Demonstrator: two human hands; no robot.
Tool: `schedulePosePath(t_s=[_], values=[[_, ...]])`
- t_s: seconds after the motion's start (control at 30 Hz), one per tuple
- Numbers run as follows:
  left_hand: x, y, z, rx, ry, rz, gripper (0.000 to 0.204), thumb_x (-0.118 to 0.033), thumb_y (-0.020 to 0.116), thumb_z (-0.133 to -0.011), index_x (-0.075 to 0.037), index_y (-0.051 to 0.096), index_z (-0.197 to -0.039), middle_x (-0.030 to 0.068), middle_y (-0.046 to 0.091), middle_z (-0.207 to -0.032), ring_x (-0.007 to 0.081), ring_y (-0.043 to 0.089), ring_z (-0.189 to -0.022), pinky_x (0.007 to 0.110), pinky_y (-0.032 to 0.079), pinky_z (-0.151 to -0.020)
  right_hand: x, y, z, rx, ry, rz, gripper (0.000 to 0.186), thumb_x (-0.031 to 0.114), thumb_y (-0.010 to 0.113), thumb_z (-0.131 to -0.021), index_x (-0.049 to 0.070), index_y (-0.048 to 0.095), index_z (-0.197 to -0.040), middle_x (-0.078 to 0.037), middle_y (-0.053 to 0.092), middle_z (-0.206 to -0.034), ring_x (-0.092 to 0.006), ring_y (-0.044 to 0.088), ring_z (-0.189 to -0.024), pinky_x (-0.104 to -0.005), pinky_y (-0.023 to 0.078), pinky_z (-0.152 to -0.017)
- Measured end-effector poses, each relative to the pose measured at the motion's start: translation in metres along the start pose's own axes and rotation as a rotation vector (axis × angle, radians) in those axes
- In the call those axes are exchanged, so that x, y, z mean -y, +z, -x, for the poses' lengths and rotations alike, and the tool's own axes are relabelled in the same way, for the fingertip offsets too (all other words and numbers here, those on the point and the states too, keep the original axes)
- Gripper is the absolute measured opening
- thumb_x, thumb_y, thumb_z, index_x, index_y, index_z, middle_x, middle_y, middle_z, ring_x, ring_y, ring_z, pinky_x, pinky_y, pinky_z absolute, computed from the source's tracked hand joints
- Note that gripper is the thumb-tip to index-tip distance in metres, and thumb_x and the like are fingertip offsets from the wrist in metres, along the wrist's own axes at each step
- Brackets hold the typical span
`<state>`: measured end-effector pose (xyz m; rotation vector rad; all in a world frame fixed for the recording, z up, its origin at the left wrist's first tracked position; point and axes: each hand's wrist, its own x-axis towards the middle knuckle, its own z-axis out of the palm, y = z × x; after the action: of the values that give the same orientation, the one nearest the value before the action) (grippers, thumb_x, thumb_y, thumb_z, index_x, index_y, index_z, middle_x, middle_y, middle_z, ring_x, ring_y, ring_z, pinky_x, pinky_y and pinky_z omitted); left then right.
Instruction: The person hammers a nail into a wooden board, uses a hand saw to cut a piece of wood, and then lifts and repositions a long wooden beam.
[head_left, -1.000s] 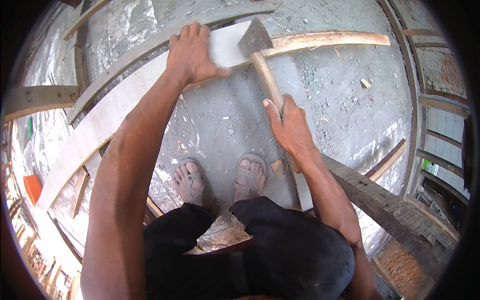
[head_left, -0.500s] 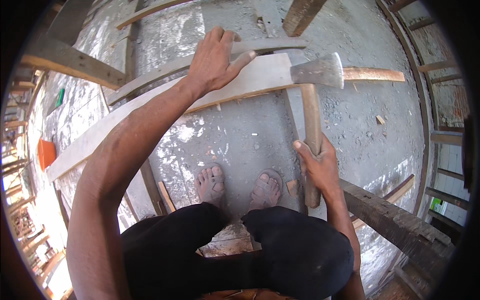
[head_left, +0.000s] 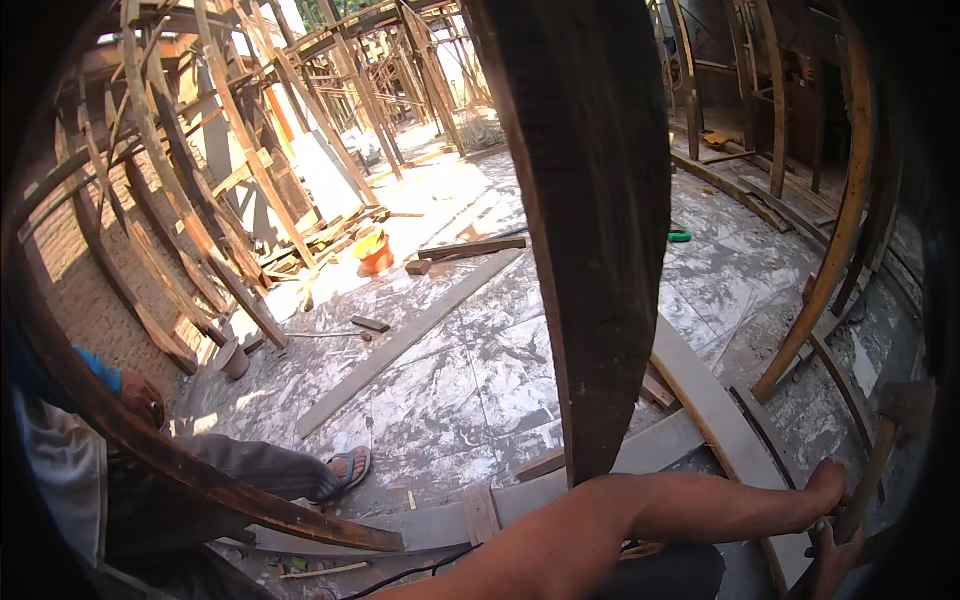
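At the far lower right, my right hand (head_left: 838, 562) is wrapped round the wooden handle of an axe (head_left: 868, 475). The axe's dark head stands at the upper end of the handle, near the dim rim of the view. My left arm reaches across to the right, over a pale sawn plank (head_left: 740, 440). My left hand (head_left: 826, 486) is beside the axe handle; its fingers are small and unclear, so whether it touches the handle does not show.
A thick dark post (head_left: 600, 250) stands close in front of me. At left, a person in a sandal (head_left: 350, 470) sits behind a curved timber (head_left: 220, 480). An orange bucket (head_left: 373, 254), a long board (head_left: 410, 340) and a green object (head_left: 679, 235) lie beyond, with leaning poles behind.
The view has swung left and up, bringing in the post, the seated person and the floor beyond. My hands and the axe now appear at the right rim, still near the plank.
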<state>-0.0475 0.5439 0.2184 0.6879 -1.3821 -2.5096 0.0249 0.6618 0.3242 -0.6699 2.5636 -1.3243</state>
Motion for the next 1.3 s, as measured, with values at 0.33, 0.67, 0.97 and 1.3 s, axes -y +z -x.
schedulePosePath(t_s=[0.33,0.67,0.97,1.3], values=[[-0.029,-0.052,0.044,-0.107,0.451,-0.029,0.038,-0.029,0.042,-0.106,-0.002,0.057,-0.129,0.0151,0.069,-0.108,0.025,0.067,-0.102,0.038,0.05,-0.095,0.043,0.045,-0.001,-0.156,-0.337,0.066,0.036,0.015,0.073,-0.088,-0.006,0.07,-0.117,-0.02,0.074,-0.107,-0.0319,0.071,-0.101,-0.0438,0.055,-0.09],[0.017,-0.04,0.106,-0.149,0.415,-0.065,0.033,-0.021,0.04,-0.108,0.0,0.056,-0.128,0.0134,0.065,-0.115,0.0196,0.062,-0.107,0.034,0.047,-0.097,0.029,0.041,0.044,-0.121,-0.146,0.121,0.028,0.013,0.073,-0.086,-0.004,0.072,-0.108,-0.018,0.074,-0.102,-0.0313,0.07,-0.092,-0.0438,0.054,-0.082],[0.021,-0.063,0.112,0.016,0.27,0.277,0.023,-0.014,0.058,-0.1,0.004,0.073,-0.1,0.0109,0.073,-0.088,0.0198,0.069,-0.075,0.033,0.057,-0.065,-0.01,0.037,0.028,-0.043,-0.188,-0.253,0.022,0.014,0.074,-0.089,-0.005,0.071,-0.099,-0.014,0.073,-0.088,-0.0217,0.069,-0.078,-0.0366,0.054,-0.069],[0.019,-0.096,0.092,0.258,0.328,-0.19,0.043,-0.038,0.05,-0.109,0.0,0.069,-0.115,0.0008,0.066,-0.088,0.0067,0.056,-0.074,0.024,0.047,-0.069,-0.036,0.037,0.017,-0.028,-0.227,-0.353,0.023,0.018,0.073,-0.093,-0.004,0.072,-0.098,-0.009,0.072,-0.083,-0.0176,0.065,-0.071,-0.0336,0.051,-0.063]])
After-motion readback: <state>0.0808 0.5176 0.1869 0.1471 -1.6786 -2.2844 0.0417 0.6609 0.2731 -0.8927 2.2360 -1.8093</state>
